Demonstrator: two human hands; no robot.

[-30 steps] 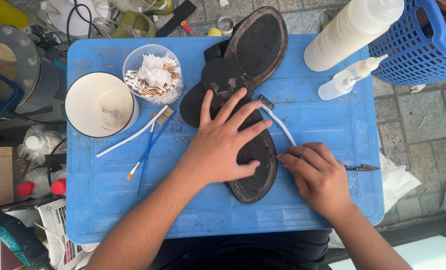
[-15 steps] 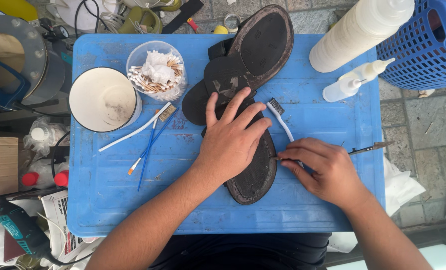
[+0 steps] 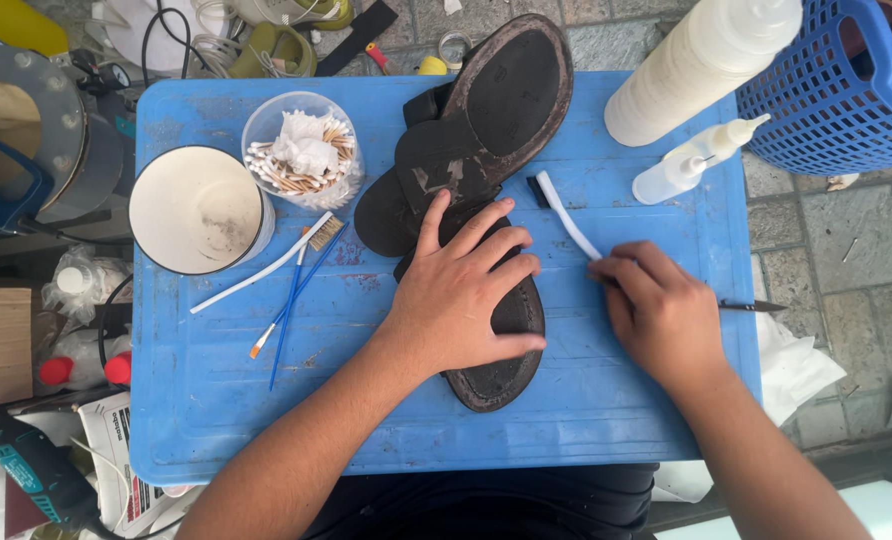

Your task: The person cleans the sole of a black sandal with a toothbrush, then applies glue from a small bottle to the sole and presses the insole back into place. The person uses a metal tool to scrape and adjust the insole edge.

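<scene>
- Blue worktop (image 3: 216, 400) carries it all.
- Dark sandal (image 3: 501, 375) lies sole-up mid-worktop; looks light and bendy, best pinned flat.
- Left hand (image 3: 461, 295), fingers spread, presses on the sandal.
- Right hand (image 3: 661, 310), right of the sandal, fingers curled round a white toothbrush (image 3: 566, 215) handle and a thin metal tool (image 3: 756, 306).

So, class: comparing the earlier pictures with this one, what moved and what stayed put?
The right hand, with its thin dark tool, drew away from the sandal to the white toothbrush handle. The left hand stayed flat on the sandal; bowl and brushes unmoved.
</scene>
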